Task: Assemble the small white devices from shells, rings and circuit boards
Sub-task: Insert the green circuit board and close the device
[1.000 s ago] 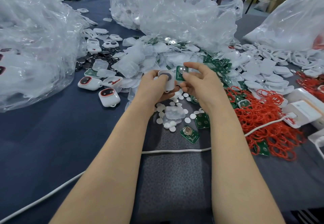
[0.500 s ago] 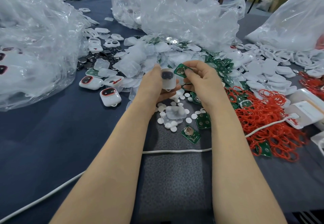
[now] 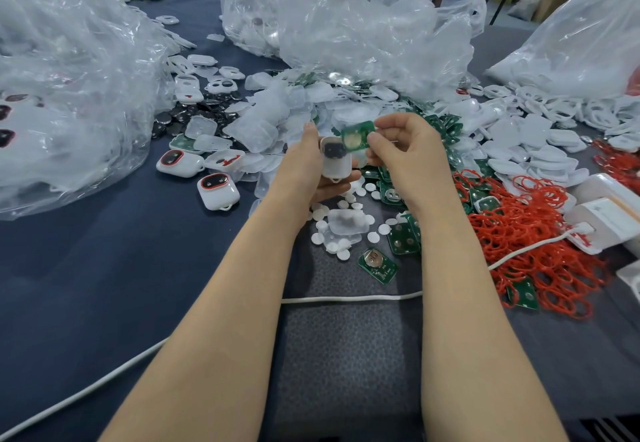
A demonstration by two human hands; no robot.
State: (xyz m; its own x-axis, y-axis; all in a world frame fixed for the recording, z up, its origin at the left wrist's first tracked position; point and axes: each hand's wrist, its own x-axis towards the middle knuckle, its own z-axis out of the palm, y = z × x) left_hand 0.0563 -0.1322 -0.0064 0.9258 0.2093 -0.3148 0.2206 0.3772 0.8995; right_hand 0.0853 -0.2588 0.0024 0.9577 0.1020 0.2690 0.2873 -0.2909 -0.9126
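My left hand (image 3: 304, 164) grips the shell (image 3: 335, 161). My right hand (image 3: 412, 154), pinching the board (image 3: 358, 133), has just raised it over the shell's top, probably ready for seating.

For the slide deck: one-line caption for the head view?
Left hand holds a white shell; right hand pinches a green circuit board close by its top edge.
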